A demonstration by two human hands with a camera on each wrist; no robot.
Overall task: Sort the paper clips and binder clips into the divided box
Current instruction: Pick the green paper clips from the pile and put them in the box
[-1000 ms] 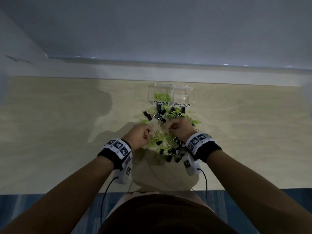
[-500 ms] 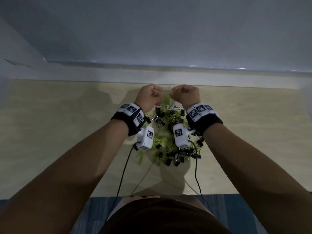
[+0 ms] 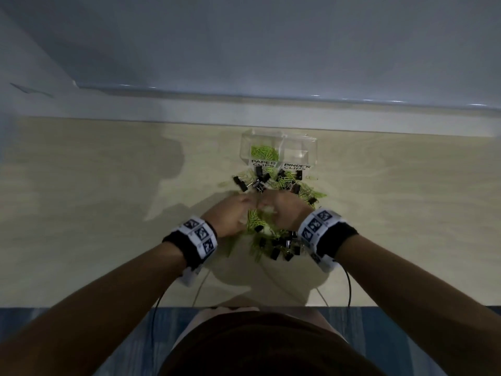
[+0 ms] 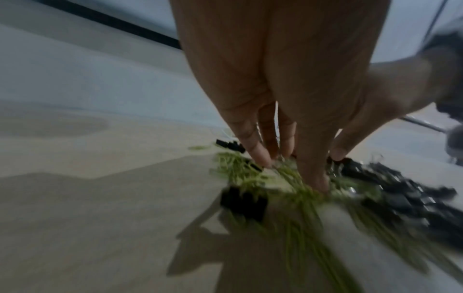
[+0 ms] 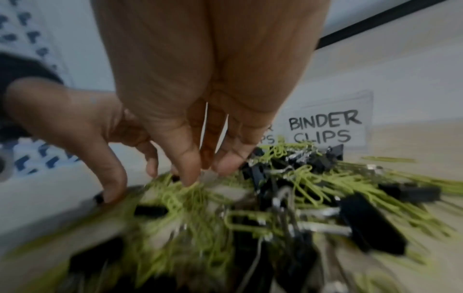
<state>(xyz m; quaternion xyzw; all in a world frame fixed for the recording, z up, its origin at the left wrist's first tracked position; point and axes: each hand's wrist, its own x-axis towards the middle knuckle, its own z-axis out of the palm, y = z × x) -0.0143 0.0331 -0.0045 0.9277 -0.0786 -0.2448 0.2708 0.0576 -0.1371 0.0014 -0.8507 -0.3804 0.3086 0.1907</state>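
A mixed pile lies on the wooden table, green paper clips (image 3: 254, 221) (image 5: 313, 178) (image 4: 233, 166) tangled with black binder clips (image 3: 282, 246) (image 5: 371, 222) (image 4: 243, 202). Behind it stands the clear divided box (image 3: 311, 147). Its left half, labelled PAPER CLIPS, holds green clips (image 3: 264, 151). The half labelled BINDER CLIPS (image 5: 325, 126) looks empty. My left hand (image 3: 250, 204) (image 4: 288, 172) reaches down with straight fingers, tips on the green clips and thumb apart. Beside it, my right hand (image 3: 267, 206) (image 5: 205, 174) has thumb and fingertips close together in the clips; blur hides any pinch.
The pile spreads from the box front back to my wrists. The table's near edge (image 3: 81, 306) runs just below my forearms. A pale ledge (image 3: 244, 109) backs the table behind the box. Thin cables (image 3: 349, 286) hang from both wrist cameras.
Half a second ago both hands were up over the box. They have come back toward me and dropped into the middle of the pile, uncovering the box.
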